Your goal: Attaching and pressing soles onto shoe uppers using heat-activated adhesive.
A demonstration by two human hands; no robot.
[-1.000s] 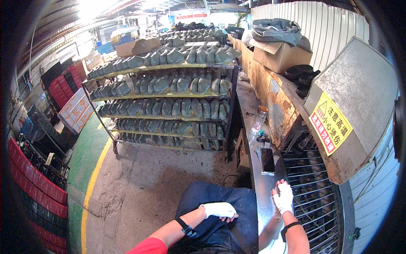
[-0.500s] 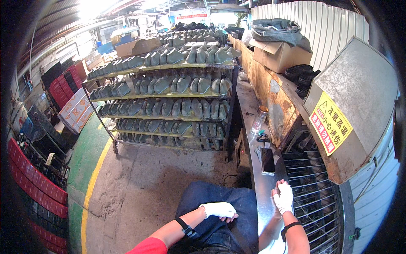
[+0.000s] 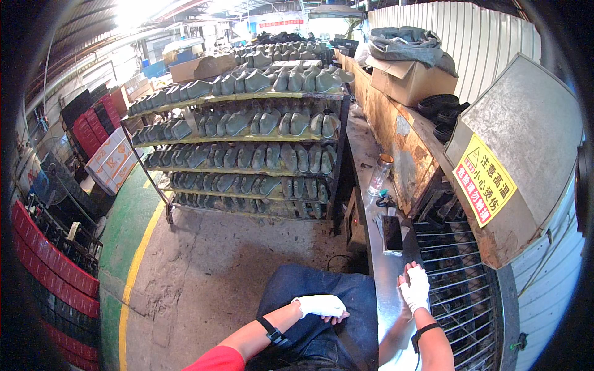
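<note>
My left hand (image 3: 322,307), in a white glove that leaves the fingertips bare, rests on the dark blue cloth (image 3: 284,287) over my lap. Its fingers curl inward, and I make out nothing in them. On the right, my right hand (image 3: 415,288) wears a similar white glove and lies at the edge of the shiny metal bench (image 3: 388,278), beside a rack of metal bars (image 3: 458,272). Its fingers are loosely bent and apart, with nothing seen between them. A dark phone (image 3: 391,234) lies on the bench just beyond this hand.
Ahead stands a shelf rack (image 3: 247,145) filled with grey-green shoe lasts. A clear bottle (image 3: 378,176) stands farther along the bench. At right, a tilted metal cover (image 3: 526,136) carries a yellow warning label. Red crates (image 3: 52,250) are stacked at left, past a yellow floor line (image 3: 137,266).
</note>
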